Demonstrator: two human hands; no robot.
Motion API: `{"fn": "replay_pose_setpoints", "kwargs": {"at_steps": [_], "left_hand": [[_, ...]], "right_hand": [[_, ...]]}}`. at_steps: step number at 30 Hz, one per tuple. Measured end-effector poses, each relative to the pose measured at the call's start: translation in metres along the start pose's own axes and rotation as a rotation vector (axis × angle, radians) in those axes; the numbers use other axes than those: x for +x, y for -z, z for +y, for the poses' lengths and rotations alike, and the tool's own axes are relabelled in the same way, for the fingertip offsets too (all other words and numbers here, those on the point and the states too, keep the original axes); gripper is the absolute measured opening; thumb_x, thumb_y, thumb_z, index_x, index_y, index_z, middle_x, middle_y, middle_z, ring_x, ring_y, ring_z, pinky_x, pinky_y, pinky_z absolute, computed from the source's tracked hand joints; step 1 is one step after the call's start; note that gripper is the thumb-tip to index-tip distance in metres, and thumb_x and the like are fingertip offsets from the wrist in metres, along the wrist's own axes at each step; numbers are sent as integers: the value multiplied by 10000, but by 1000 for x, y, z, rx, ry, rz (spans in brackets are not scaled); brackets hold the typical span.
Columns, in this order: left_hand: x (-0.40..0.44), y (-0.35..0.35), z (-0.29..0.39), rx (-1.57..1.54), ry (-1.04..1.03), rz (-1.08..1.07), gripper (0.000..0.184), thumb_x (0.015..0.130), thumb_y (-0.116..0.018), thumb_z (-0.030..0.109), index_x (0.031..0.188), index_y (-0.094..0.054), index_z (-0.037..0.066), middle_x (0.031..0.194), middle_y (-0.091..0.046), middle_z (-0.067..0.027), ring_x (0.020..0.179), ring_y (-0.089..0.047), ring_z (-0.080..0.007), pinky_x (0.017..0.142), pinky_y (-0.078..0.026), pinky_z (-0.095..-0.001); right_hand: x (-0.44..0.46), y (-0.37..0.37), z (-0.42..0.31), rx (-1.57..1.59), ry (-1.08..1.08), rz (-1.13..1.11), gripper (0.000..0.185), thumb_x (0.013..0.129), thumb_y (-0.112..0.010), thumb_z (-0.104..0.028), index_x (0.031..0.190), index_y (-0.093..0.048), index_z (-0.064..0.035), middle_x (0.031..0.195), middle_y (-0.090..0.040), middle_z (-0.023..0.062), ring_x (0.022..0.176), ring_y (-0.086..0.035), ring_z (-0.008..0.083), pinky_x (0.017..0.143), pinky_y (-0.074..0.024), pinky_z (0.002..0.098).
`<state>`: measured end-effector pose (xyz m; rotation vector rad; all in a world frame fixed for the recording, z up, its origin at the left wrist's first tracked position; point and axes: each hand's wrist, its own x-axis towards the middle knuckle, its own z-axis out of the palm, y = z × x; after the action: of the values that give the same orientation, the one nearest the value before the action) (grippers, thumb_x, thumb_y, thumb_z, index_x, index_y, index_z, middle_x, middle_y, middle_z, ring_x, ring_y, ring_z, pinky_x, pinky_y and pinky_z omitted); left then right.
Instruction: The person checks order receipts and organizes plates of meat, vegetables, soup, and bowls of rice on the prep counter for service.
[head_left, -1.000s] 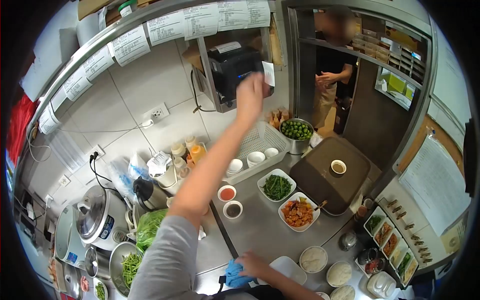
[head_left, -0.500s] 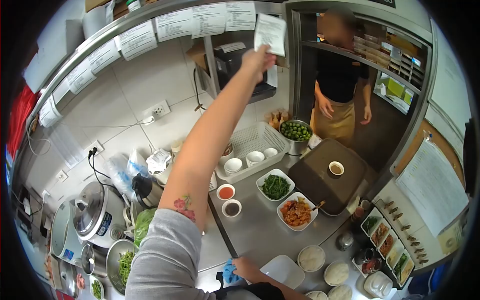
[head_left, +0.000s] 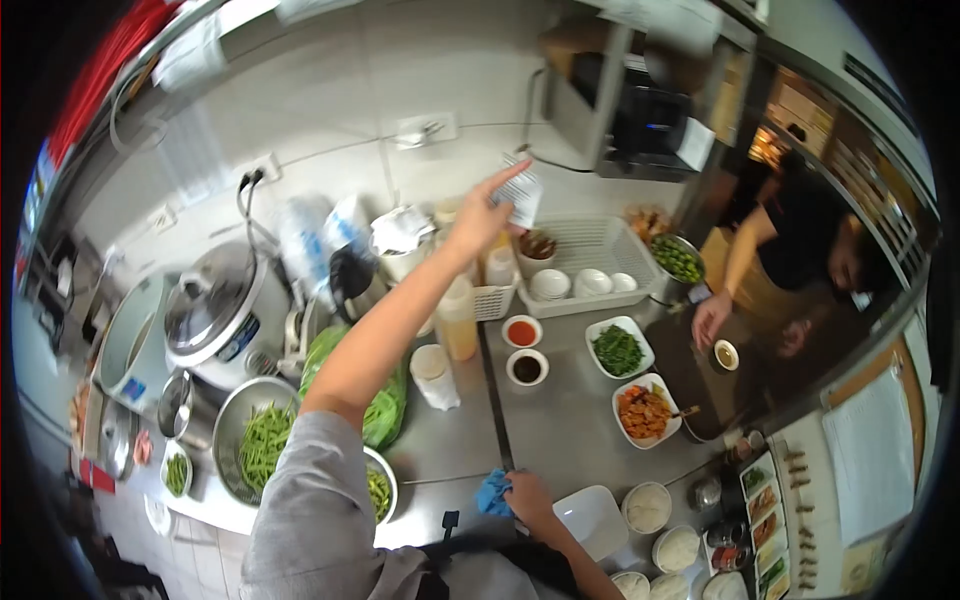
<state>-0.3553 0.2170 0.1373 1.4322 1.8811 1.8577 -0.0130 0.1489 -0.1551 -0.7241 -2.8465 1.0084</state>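
My left hand (head_left: 483, 215) reaches up over the counter, its index finger pointing out, with a printed order slip (head_left: 522, 195) held in its fingers. Below it are squeeze bottles, one of them holding a yellowish liquid (head_left: 457, 315). Low in the view, my right hand (head_left: 528, 497) is closed on a crumpled blue cloth (head_left: 493, 492) at the counter. Close to that hand lies a white rectangular dish (head_left: 590, 522). Ahead of it stand a small bowl of red sauce (head_left: 521, 332) and one of dark sauce (head_left: 527, 369).
A co-worker's hand (head_left: 711, 318) is beside a small cup (head_left: 726, 354) on the dark tray (head_left: 672, 352). Greens (head_left: 617, 350) and a stew-like dish (head_left: 644, 412) stand in white bowls. Rice bowls (head_left: 648, 508) are at front right. A colander of green beans (head_left: 228, 440) and a cooker (head_left: 215, 310) stand left.
My left hand has come down from the ticket rail with the slip. My view has turned left and down. The co-worker has leaned in and reached over the tray.
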Motion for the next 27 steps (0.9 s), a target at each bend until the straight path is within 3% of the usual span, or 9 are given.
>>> {"fn": "replay_pose_setpoints", "kwargs": {"at_steps": [6,9,11,13,15,19,22,25,27], "left_hand": [[23,138,-108,-188,163,467,410,828,-528,31,1236,-533,-7,1081,-598,-126,769,-628,-173,677,-596,-317],[32,168,-124,274,229,496,340,804,-615,140,1117,-631,6,994,-653,-162,765,-657,-187,654,-578,-302],[44,189,-184,828,-19,445,267,793,-639,210,981,-702,32,810,-687,-175,611,-672,-242,555,-540,-314],[35,170,-152,562,398,444,250,796,-656,278,902,-725,62,747,-679,-157,674,-670,-286,628,-520,-395],[32,165,-170,826,8,555,239,798,-646,274,810,-725,49,697,-670,-146,684,-653,-336,654,-517,-413],[1,161,-202,1098,405,319,252,786,-623,268,874,-684,40,957,-631,-172,925,-606,-343,769,-487,-440],[2,149,-203,1364,312,380,242,765,-648,221,938,-666,52,1114,-551,-184,1058,-528,-333,841,-450,-449],[22,100,-92,1137,-227,792,163,747,-667,133,889,-660,53,1149,-526,-186,1079,-497,-322,865,-432,-443],[47,53,-13,808,-588,633,140,739,-678,70,876,-650,51,1065,-574,-161,1018,-537,-302,820,-454,-408]], "right_hand": [[1,6,-8,-17,4,46,253,688,-628,-84,938,-645,-48,896,-643,159,851,-616,342,781,-492,424],[6,5,-6,10,14,43,263,679,-619,-126,926,-651,-43,865,-636,171,822,-611,353,766,-486,438],[8,2,-1,11,-5,29,266,677,-613,-154,916,-654,-43,850,-633,174,808,-609,358,761,-484,442],[9,-4,7,-16,-30,-10,260,680,-610,-169,906,-654,-47,846,-633,170,806,-610,355,762,-487,438],[8,-7,8,-3,-15,54,256,684,-608,-175,903,-653,-52,843,-635,164,800,-611,354,764,-490,435],[5,-15,11,-5,11,100,258,692,-604,-182,912,-651,-57,861,-637,162,813,-611,352,769,-493,431],[4,-15,14,42,4,88,264,704,-605,-194,921,-648,-50,900,-634,174,848,-608,348,780,-490,434],[3,-12,9,22,-5,112,277,720,-608,-242,922,-650,-56,911,-636,179,851,-610,354,782,-488,442],[8,-10,8,20,-40,61,312,723,-594,-281,914,-644,-39,911,-633,189,867,-604,358,781,-487,452]]}}
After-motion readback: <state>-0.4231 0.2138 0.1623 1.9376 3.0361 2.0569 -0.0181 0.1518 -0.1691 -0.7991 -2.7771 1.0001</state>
